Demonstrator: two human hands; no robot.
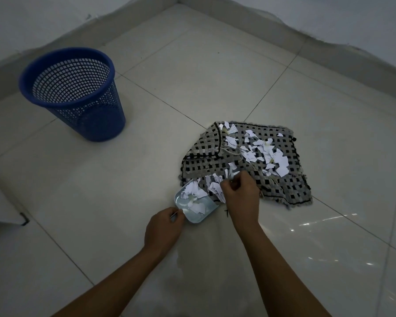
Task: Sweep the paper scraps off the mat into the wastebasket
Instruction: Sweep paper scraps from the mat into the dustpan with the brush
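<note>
A grey-and-black woven mat (281, 191) lies on the floor tiles with several white paper scraps (261, 154) strewn over it. A small pale blue dustpan (198, 215) sits at the mat's near-left corner with scraps in it and more heaped at its mouth. My left hand (162, 229) pinches the dustpan's near corner. My right hand (240, 195) rests on the mat's near-left corner, fingers curled shut among the scraps, with a white scrap at its fingertips. The blue mesh wastebasket (73, 92) stands upright far to the left, apart from both hands.
White walls and a grey skirting meet in a corner at the back. A white furniture edge (5, 202) juts in at the left. Thin pale strands (233, 154) lie on the mat. Bare floor tiles (128, 170) separate dustpan and wastebasket.
</note>
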